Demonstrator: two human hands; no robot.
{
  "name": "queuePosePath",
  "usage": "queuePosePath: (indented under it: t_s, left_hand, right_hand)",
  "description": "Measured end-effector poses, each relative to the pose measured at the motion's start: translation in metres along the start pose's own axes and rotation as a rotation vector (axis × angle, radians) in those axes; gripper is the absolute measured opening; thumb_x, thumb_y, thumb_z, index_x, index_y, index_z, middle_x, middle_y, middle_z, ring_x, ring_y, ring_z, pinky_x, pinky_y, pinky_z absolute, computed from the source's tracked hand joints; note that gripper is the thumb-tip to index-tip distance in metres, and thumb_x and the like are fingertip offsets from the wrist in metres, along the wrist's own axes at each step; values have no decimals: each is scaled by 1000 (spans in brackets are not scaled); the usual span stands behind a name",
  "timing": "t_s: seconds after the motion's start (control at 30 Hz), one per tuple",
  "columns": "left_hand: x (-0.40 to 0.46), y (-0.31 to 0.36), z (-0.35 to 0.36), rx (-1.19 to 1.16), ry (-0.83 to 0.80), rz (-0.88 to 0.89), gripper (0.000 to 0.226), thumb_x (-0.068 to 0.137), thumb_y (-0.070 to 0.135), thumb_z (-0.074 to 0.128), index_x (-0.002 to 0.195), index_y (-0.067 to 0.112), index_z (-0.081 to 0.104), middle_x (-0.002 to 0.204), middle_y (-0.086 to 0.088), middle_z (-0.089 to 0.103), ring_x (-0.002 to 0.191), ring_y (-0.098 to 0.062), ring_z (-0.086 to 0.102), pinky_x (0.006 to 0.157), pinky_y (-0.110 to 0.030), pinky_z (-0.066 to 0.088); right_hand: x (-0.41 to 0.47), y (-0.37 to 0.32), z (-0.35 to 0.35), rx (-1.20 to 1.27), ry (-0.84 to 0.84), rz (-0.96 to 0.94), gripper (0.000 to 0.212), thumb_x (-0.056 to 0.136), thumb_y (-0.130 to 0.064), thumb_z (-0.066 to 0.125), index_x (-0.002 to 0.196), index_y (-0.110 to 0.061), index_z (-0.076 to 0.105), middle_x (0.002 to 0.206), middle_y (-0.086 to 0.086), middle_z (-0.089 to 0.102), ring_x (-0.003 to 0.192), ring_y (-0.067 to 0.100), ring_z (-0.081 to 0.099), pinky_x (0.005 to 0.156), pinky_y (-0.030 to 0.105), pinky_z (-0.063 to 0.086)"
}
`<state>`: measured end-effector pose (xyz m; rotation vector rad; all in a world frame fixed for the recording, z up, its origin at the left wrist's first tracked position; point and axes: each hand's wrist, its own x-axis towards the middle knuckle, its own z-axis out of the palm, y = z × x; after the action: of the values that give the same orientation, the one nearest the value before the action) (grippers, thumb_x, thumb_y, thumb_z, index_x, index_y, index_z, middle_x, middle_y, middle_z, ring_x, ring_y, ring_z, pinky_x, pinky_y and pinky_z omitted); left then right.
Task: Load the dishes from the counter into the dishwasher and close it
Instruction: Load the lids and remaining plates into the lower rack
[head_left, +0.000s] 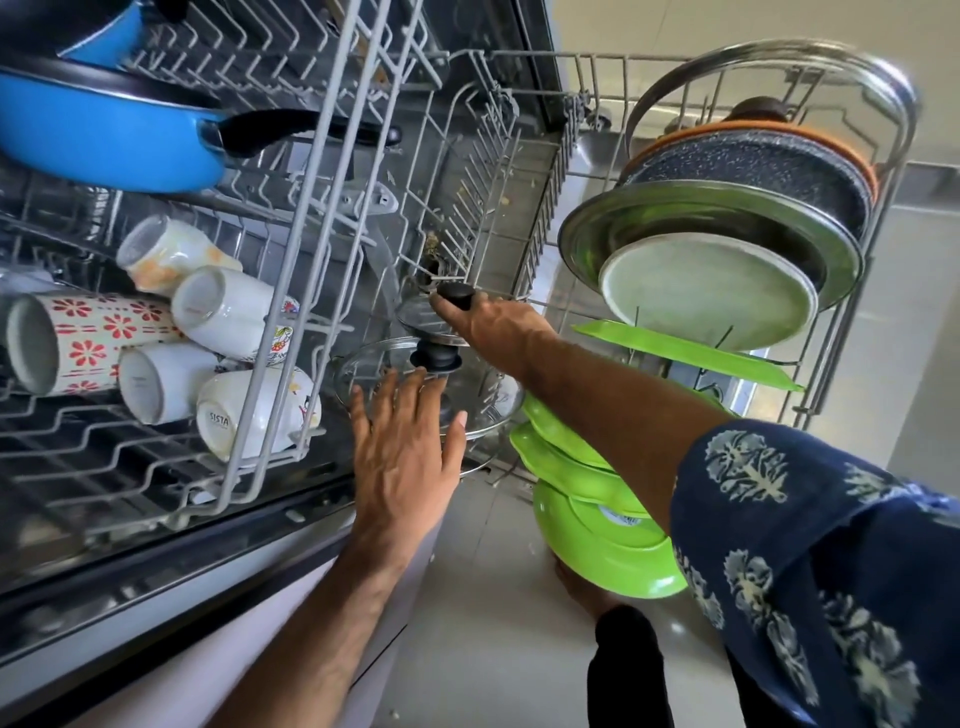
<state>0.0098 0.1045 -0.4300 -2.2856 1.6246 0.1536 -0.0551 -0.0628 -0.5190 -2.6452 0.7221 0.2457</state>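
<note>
Small glass lid (423, 325) w/ black knob (456, 296) in lower rack (524, 171), mid-scene, tilted among the tines; right hand (488, 322) pinching the knob. Larger glass lid (431, 387) just near of it, left hand (402, 457) w/ fingers straight & spread, tips at its rim & knob. Green plates (597, 499) stacked on edge to the right; steel plate (711, 234), pale plate (706, 291) & speckled pan (748, 171) farther right. Mugs (156, 332) & blue pan (104, 140) in upper rack (291, 218), left.
</note>
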Motion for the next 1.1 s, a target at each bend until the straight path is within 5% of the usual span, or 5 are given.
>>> queuePosePath:
  t_s: [0.3, 0.5, 0.63, 0.93, 1.1]
  left_hand:
    - [2, -2, 0, -17, -17, 10, 56, 101, 50, 26, 138, 18, 52, 145, -4, 52, 140, -25, 41, 119, -57, 19]
    - [2, 0, 1, -27, 0, -1, 53, 101, 48, 30, 136, 17, 53, 144, -5, 53, 138, -27, 43, 117, -57, 25]
    - [2, 1, -2, -13, -34, 5, 56, 101, 50, 25, 138, 17, 51, 145, -4, 51, 139, -26, 41, 117, -57, 24]
    - [-4, 9, -22, -21, -118, 2, 55, 101, 48, 35, 143, 15, 46, 150, -7, 47, 144, -28, 37, 121, -56, 17]
    - [-31, 30, -66, -69, -89, -32, 54, 97, 42, 48, 140, 10, 50, 145, -13, 50, 136, -32, 44, 116, -54, 28]
  right_hand:
    - [3, 19, 6, 70, 0, 17, 73, 102, -3, 33, 158, -34, -3, 129, 18, 53, 99, 35, 66, 67, 37, 41]
    - [9, 26, 9, 96, -50, 34, 77, 101, -3, 38, 157, -36, -3, 110, 16, 65, 74, 28, 60, 64, 38, 48]
    - [9, 30, 4, 184, -178, -16, 97, 94, -23, 63, 156, -37, -11, 137, 17, 54, 102, 35, 64, 84, 44, 56]
    - [-26, 31, -32, 207, -141, -81, 93, 94, -21, 64, 158, -21, -3, 131, 21, 54, 109, 36, 62, 89, 45, 55]
    - [-91, 18, -79, 163, -111, -98, 82, 96, -27, 56, 159, -15, 4, 159, 17, 25, 137, 38, 40, 105, 47, 46]
